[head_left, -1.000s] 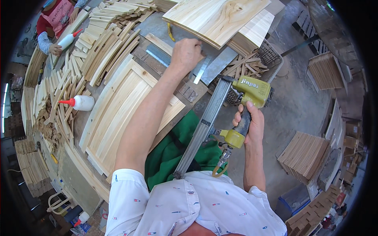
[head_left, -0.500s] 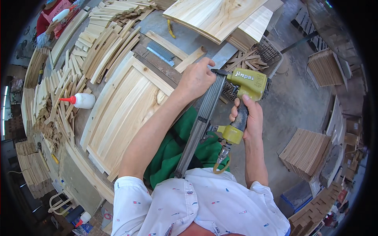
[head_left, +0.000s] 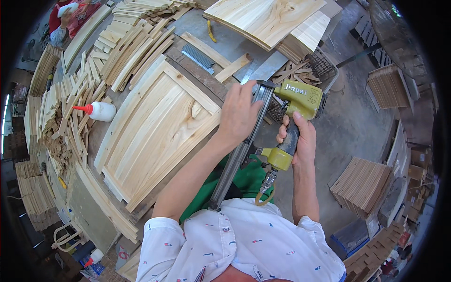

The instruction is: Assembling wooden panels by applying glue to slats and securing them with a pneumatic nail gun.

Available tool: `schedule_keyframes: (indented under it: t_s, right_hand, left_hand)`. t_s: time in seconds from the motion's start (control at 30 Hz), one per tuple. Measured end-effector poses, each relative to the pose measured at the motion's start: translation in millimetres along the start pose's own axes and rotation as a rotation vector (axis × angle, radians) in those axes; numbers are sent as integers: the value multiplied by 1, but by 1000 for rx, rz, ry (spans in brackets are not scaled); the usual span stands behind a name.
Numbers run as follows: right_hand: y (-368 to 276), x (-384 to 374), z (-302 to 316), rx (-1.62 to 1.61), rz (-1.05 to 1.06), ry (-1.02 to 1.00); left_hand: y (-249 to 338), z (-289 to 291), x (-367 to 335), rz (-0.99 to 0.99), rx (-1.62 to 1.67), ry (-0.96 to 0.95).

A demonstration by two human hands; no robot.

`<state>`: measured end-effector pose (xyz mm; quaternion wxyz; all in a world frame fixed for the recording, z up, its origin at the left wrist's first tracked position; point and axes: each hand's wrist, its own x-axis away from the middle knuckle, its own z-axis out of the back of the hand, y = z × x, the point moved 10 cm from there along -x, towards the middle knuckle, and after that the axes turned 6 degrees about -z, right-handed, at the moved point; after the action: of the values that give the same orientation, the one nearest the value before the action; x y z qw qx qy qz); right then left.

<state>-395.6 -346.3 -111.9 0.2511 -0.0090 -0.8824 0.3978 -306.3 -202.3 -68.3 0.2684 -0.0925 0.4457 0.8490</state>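
Note:
A yellow-green pneumatic nail gun (head_left: 300, 97) with a long dark magazine is held in front of my body. My right hand (head_left: 305, 136) wraps round its black grip, below the head. My left hand (head_left: 238, 113) is closed at the upper part of the magazine, near the nose. Its thumb lies across the rail, while the other fingers are partly hidden. The magazine's lower end reaches my shirt, and an air hose (head_left: 264, 201) joins a metal coupling under the grip. Beside my left forearm lies a framed wooden panel (head_left: 155, 131) with a curved edge.
Grey nail strips (head_left: 198, 57) lie beyond the panel near loose wood strips. A white glue bottle (head_left: 102, 112) with a red tip lies by heaped wood pieces (head_left: 70, 105). Stacked boards (head_left: 263, 21) stand ahead, a plastic crate (head_left: 329, 70) beside them. Another person (head_left: 75, 19) is far left.
My left hand has moved from the gun's nose slightly down along the magazine. The nail gun has shifted slightly, still in my right hand. The far person's hand and bottle have moved.

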Motion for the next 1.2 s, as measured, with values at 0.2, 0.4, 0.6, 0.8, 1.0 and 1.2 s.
schedule_keyframes:
  t_s: [0.2,0.4,0.6,0.8,1.0,1.2]
  right_hand:
    - [-8,-7,12,-24,33,16]
    - [-26,-19,36,-127,43,62]
    - [-18,-15,27,-157,23,27]
    - [-16,-11,16,-115,34,8]
    - [-24,-21,17,-111,54,42]
    - [-33,-24,20,-135,71,14]
  left_hand:
    - [-6,31,73,194,279,-130]
    - [18,73,137,65,304,-96]
    - [24,88,155,-169,372,140]
    - [19,101,165,-164,362,261]
    - [11,103,155,-184,302,281]
    - [7,105,140,-231,394,274]
